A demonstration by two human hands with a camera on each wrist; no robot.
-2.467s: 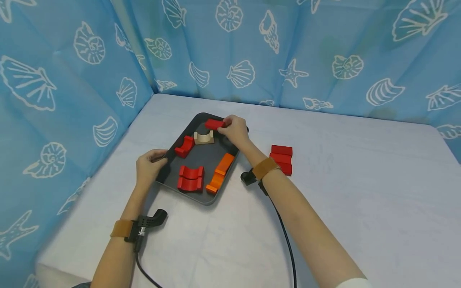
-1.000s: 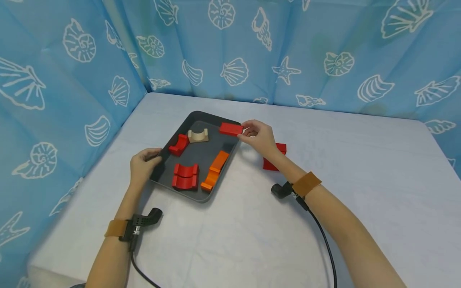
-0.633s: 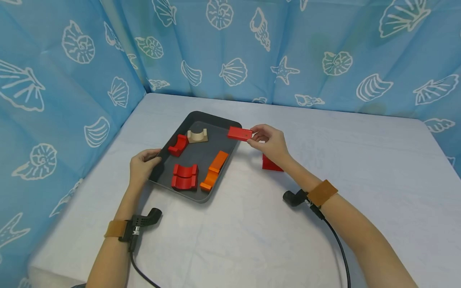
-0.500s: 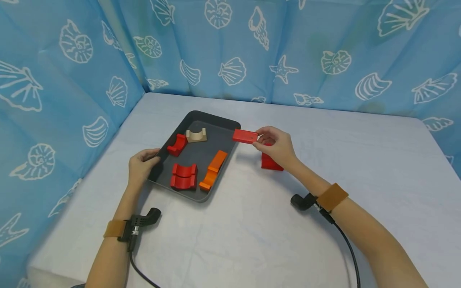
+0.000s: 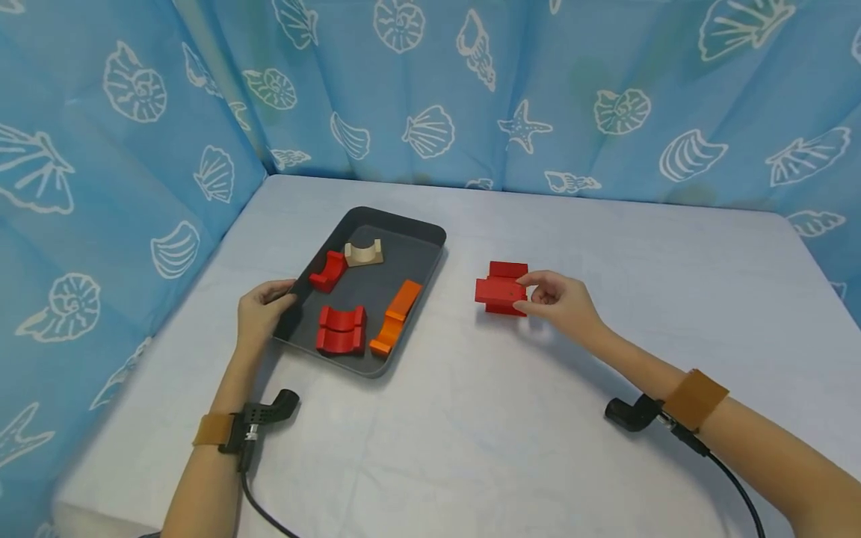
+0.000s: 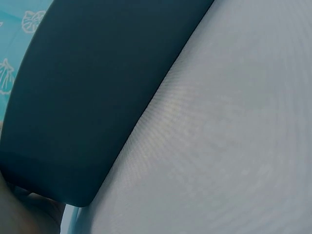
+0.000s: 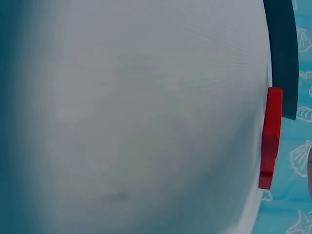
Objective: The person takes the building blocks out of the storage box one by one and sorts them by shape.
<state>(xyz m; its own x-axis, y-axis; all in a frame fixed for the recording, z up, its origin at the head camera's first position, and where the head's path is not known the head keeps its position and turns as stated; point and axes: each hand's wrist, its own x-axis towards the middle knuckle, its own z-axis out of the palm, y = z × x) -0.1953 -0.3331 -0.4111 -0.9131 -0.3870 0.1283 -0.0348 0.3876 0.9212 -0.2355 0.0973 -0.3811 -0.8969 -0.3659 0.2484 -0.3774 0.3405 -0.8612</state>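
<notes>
My left hand point(image 5: 262, 310) grips the left rim of a dark grey tray point(image 5: 427, 233), whose outer wall point(image 6: 97, 97) fills much of the left wrist view. My right hand point(image 5: 561, 302) pinches the right end of a flat red rectangular block point(image 5: 494, 291) between thumb and fingers. That block is over other red blocks point(image 5: 508, 268) on the table, hiding part of them; I cannot tell whether they touch. In the right wrist view, red blocks point(image 7: 271, 119) show at the right edge, with the pinching fingers mostly out of frame.
The tray holds a beige notched block point(image 5: 364, 255), a red curved block point(image 5: 328, 272), a pair of red curved blocks point(image 5: 341, 330) and orange stepped pieces point(image 5: 396, 320). A white cloth point(image 5: 430, 433) covers the table; a blue shell-print curtain point(image 5: 565, 75) stands behind and left.
My right hand has taken the flat red block out of the tray's far right corner, moving it right and nearer, over the red blocks on the table. My left hand stays on the tray.
</notes>
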